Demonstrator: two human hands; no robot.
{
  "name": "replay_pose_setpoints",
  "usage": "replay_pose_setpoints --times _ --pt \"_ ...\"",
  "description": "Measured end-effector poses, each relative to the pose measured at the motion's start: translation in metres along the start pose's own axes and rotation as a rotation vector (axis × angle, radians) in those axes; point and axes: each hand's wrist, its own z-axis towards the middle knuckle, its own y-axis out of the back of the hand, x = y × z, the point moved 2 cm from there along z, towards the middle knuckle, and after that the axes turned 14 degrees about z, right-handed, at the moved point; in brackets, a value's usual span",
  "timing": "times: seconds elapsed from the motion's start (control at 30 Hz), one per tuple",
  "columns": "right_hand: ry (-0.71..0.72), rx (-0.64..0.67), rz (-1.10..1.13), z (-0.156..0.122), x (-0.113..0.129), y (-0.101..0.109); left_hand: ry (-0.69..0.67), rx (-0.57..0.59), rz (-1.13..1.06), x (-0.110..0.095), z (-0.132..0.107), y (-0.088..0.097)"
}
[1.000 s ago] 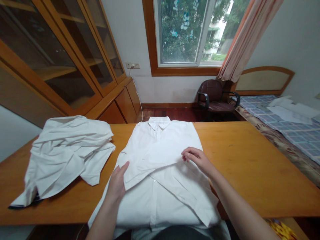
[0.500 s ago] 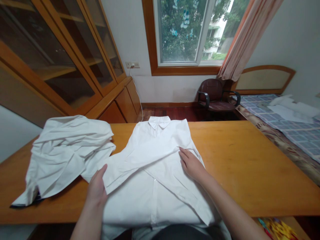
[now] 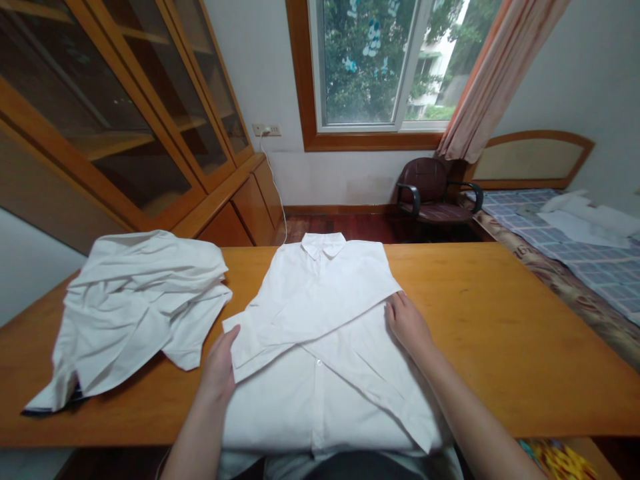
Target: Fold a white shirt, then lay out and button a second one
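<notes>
A white button-up shirt lies front up on the wooden table, its collar at the far edge and its hem over the near edge. Both sleeves cross the body. My left hand grips the cuff end of one sleeve at the shirt's left side, thumb on top. At the right side, my right hand pinches the shirt's folded edge near the upper sleeve; some fingertips are hidden by cloth. The other sleeve slants down to the near right. Left of the shirt sits a crumpled pile of white cloth.
The wooden table spans the view. Beyond it are a glass-door cabinet, a window and an office chair. A bed stands at the right. Something yellow and colourful lies below the table's near right edge.
Both hands have moved right with the shirt, the right hand the farther. The shirt's right shoulder and upper sleeve edge are spread wider and flatter. The cloth pile has stayed put.
</notes>
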Motion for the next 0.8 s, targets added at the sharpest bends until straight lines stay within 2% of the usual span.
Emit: replay_pose_setpoints --times 0.07,0.17,0.3,0.4,0.53,0.7,0.8 --pt "0.070 0.077 0.011 0.001 0.003 -0.001 0.006 0.018 0.039 0.005 0.001 0.001" --pt "0.140 0.175 0.007 0.000 0.009 -0.005 -0.023 0.110 0.121 0.011 -0.001 0.002" --pt "0.111 0.161 -0.083 0.003 0.005 -0.007 -0.103 0.131 0.217 0.017 -0.001 0.005" --pt "0.070 0.152 -0.140 0.011 -0.004 -0.007 -0.096 0.112 0.221 0.022 0.003 0.003" --pt "0.053 0.144 -0.176 0.027 -0.015 -0.006 -0.127 0.097 0.234 0.028 0.017 -0.007" --pt "0.023 0.139 -0.191 0.050 -0.028 -0.005 -0.218 0.160 0.221 0.027 0.038 -0.030" --pt "0.019 0.146 -0.191 0.058 -0.033 -0.004 -0.172 0.183 0.148 0.022 0.038 -0.042"
